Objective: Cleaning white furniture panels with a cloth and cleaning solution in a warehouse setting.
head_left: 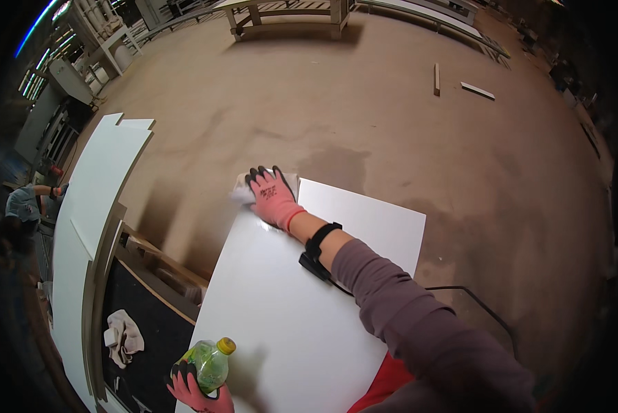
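A large white panel (pixel 302 268) lies in front of me. My right hand (pixel 274 198), in a pink glove with dark fingertips, presses a pale cloth (pixel 243 193) onto the panel's far left corner. The cloth bunches out past the fingers and looks slightly blurred on its left side. Near the panel's lower left edge, my left hand (pixel 197 394), gloved the same way, is wrapped round a clear plastic bottle (pixel 212 363) with a green label and a yellow cap. The bottle tilts with its cap toward the upper right.
To the left stand stacked white boards (pixel 96 199), beside a black surface (pixel 140 351) holding a crumpled cloth (pixel 124 337). A co-worker (pixel 23 206) reaches toward the boards' far side. Two strips (pixel 436 79) lie on the floor; a wooden bench (pixel 288 14) stands beyond. A black cable (pixel 474 294) runs at right.
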`<state>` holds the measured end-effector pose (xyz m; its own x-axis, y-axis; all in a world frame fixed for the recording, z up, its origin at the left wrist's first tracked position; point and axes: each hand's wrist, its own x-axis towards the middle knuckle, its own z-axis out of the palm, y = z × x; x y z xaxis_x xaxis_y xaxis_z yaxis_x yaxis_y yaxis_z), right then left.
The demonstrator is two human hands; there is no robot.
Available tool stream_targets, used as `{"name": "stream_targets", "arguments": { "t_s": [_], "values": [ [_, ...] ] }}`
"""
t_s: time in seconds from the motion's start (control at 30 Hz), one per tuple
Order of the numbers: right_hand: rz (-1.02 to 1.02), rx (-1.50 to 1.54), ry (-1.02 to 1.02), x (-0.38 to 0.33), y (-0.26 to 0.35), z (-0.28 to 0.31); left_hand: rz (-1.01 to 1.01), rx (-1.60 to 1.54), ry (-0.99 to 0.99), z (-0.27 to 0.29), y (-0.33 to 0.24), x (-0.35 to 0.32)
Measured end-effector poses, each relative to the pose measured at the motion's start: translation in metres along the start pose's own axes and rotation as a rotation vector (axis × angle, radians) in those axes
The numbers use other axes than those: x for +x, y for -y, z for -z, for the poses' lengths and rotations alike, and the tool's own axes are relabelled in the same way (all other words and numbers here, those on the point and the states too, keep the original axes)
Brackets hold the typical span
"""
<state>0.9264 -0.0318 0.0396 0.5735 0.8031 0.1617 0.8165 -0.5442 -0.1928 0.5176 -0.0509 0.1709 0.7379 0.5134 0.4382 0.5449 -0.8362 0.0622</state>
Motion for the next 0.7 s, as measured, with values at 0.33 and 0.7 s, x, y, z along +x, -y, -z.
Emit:
{"name": "stream_targets", "arguments": {
  "t_s": [0.33, 0.7],
  "values": [
    [-0.097, -0.007, 0.053, 0.001, 0.016, -0.007, 0.018, 0.076, -0.011, 0.008, 0.003, -0.017],
    [-0.358, -0.034, 0.007, -0.136, -0.063, 0.034, 0.049, 0.007, -0.047, 0.004, 0.002, -0.019]
  ]
}}
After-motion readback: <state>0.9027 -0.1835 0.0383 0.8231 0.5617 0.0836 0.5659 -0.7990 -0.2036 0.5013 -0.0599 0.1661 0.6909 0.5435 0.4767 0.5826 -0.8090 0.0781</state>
